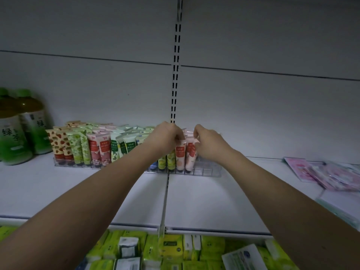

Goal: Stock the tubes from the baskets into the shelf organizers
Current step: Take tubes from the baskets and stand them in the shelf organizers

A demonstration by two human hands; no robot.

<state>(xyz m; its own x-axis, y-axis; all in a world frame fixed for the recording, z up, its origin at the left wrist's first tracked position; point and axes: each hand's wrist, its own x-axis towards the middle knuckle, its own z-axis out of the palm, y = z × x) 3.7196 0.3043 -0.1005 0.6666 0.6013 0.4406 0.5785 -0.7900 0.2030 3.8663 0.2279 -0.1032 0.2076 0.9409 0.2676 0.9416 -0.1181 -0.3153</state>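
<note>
Clear shelf organizer (211, 171), right end: two peach tubes (180, 155) upright in slots. Left hand (165, 138) fingers pinch one tube's top crimp; right hand (209, 142) fingers pinch the neighbouring tube's top.

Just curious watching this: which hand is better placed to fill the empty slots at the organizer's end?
The right hand, probably. It sits nearest the empty slots of the clear plastic organizer; the left hand lies farther away.
</note>
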